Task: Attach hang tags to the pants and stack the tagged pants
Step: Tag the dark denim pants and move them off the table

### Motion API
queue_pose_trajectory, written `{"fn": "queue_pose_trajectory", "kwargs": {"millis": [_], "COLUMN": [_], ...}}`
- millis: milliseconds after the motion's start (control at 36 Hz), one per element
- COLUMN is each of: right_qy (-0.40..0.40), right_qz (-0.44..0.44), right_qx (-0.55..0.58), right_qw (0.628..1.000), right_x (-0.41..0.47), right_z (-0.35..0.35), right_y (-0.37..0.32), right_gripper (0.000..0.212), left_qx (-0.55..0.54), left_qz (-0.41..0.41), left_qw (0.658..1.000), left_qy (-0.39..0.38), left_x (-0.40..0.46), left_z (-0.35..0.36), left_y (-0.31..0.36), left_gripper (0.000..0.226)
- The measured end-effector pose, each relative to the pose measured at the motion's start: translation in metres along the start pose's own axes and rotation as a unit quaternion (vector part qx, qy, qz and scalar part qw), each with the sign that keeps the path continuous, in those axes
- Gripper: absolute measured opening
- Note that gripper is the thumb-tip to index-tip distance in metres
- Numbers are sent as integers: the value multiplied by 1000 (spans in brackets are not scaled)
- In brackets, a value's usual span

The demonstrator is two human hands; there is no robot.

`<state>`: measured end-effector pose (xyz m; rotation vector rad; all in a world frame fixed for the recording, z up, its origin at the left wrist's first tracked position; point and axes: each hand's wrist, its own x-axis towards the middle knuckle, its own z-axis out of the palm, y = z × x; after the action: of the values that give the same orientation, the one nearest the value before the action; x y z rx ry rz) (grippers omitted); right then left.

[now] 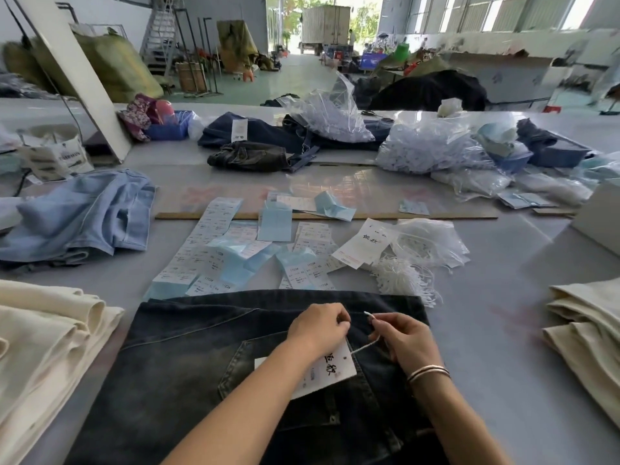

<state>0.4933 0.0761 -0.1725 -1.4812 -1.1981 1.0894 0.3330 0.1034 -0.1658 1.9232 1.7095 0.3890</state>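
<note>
Dark washed jeans lie flat on the table in front of me, waistband toward the far side. A white hang tag with black characters rests on them near the back pocket. A white string runs from the tag up to my hands. My left hand pinches one end of the string at the waistband. My right hand pinches the other end, fingers curled. Loose white strings and more hang tags lie just beyond the jeans.
Sticker sheets and blue backing papers cover the table's middle. Light blue jeans lie at left, cream pants stacks at near left and near right. Plastic bags and dark jeans sit at the back.
</note>
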Motion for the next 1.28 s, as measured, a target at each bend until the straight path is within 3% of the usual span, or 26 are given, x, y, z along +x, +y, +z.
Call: {"fn": "queue_pose_trajectory", "kwargs": {"millis": [111, 194, 278, 333, 444, 583, 750, 917, 1111, 1278], "right_qy": [85, 96, 87, 85, 90, 109, 139, 130, 140, 153], "right_qz": [-61, -47, -28, -16, -1, -3, -50, -102, -134, -161], "right_qx": [-183, -311, -353, -364, -365, -337, -244, -240, -246, -243], "right_qw": [977, 944, 931, 927, 927, 935, 958, 957, 950, 944], "right_x": [5, 8, 10, 12, 19, 29, 30, 28, 29, 23], "right_z": [-23, -28, -27, -24, -16, -7, -2, 1, 2, 2], "right_y": [4, 9, 14, 15, 15, 14, 17, 21, 23, 19], "right_gripper": [9, 11, 15, 15, 15, 19, 20, 16, 16, 12], "left_qx": [18, 59, 92, 53, -65, -187, -402, -416, -422, -424], "left_qz": [79, 113, 113, 99, 60, -12, -37, -32, -63, -84], "left_qw": [996, 992, 989, 994, 995, 982, 913, 908, 904, 901], "left_qy": [35, 16, 2, 17, 38, -29, -57, -44, -8, 37], "left_x": [15, 25, 32, 34, 37, 39, 30, 28, 29, 28], "left_z": [10, 21, 29, 31, 30, 27, 23, 23, 29, 27], "left_y": [17, 28, 34, 34, 31, 28, 14, 13, 18, 16], "left_gripper": [27, 35, 37, 30, 12, 20, 17, 25, 5, 9]}}
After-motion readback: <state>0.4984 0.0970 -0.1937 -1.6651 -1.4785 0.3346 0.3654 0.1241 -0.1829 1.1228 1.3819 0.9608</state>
